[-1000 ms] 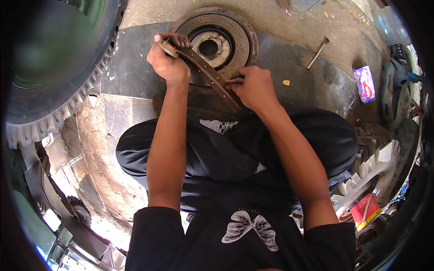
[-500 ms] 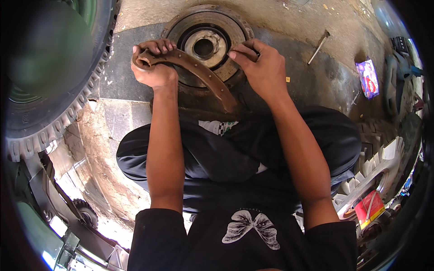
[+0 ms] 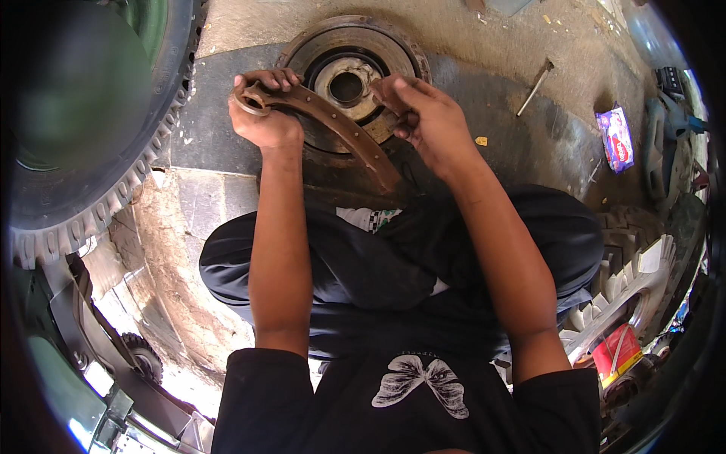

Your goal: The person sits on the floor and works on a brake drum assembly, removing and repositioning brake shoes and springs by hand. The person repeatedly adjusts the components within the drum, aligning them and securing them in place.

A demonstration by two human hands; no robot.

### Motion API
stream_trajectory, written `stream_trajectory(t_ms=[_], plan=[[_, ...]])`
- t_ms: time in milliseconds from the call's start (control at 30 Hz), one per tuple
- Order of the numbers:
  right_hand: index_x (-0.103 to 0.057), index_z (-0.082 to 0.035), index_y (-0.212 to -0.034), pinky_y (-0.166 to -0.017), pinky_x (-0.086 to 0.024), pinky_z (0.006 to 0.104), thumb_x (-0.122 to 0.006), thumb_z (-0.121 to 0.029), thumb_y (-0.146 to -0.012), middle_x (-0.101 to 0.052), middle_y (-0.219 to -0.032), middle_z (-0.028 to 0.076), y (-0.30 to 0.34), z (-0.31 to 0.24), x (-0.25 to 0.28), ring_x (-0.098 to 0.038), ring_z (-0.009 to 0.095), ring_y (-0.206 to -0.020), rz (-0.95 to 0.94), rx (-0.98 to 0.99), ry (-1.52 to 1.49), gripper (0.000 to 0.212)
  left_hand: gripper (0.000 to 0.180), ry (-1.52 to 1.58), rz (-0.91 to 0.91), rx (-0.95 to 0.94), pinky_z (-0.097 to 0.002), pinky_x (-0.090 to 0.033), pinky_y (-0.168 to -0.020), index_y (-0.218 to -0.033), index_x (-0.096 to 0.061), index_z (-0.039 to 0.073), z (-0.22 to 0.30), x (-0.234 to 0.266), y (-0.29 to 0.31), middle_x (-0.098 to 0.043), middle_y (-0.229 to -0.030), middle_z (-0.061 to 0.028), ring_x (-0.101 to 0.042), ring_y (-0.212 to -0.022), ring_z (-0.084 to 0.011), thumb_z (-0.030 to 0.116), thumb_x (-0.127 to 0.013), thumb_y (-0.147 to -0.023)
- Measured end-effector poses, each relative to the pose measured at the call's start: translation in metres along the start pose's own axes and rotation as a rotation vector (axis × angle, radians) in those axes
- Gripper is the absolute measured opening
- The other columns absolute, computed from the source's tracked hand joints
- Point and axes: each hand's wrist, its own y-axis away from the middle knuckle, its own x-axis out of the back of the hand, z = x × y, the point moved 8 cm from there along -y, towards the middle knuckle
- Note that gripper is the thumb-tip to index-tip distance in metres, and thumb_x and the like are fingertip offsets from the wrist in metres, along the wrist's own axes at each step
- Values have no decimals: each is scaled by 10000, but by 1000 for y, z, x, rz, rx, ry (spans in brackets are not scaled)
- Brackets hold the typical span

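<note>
a curved brown metal strip (image 3: 340, 125), dotted with small pale studs, is held aslant above a round metal disc (image 3: 355, 36), its lower end pointed toward the lap. the upper, ring-like end is clasped by the left hand (image 3: 268, 129), fingers curled firmly around it. a small flat brown piece (image 3: 388, 94) is pinched between the thumb and fingers of the right hand (image 3: 435, 121), close beside the disc's central hole.

should that pinch be loosened, the small piece could be dropped onto the disc or lost into the hole, since it appears to be held by one edge alone. the strip, gripped at one end only, could be swung or twisted by its own weight (whether its lower tip is propped on anything cannot be told), and the black trousers (image 3: 363, 257) just below could be caught or soiled by it.

farther out on the right, a thin-handled tool (image 3: 534, 89) and a purple packet (image 3: 615, 139) are seen on the ground, well apart from both hands; the left side is filled by a large tyre (image 3: 91, 185).
</note>
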Motion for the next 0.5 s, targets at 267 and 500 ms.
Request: stream_trajectory(t_ms=[267, 500], plan=[[-641, -76, -1314, -751, -498, 308, -664, -262, -1034, -731, -1103, 11, 15, -14, -16, -682, 146, -908, -265, 40, -270, 337, 693, -225, -257, -226, -383, -476, -724, -812, -574, -1, 18, -53, 19, -540, -745, -113, -551, -735, -236, 634, -404, -1032], [-655, -128, -1220, -722, -504, 299, -606, -245, -1070, -751, -1053, 16, 14, -11, -20, -712, 142, -871, -331, 53, -311, 196, 493, -565, -503, -418, -295, -489, -719, -918, -626, -7, 42, -94, 37, -621, -851, -67, -590, -774, -156, 439, -811, -819]])
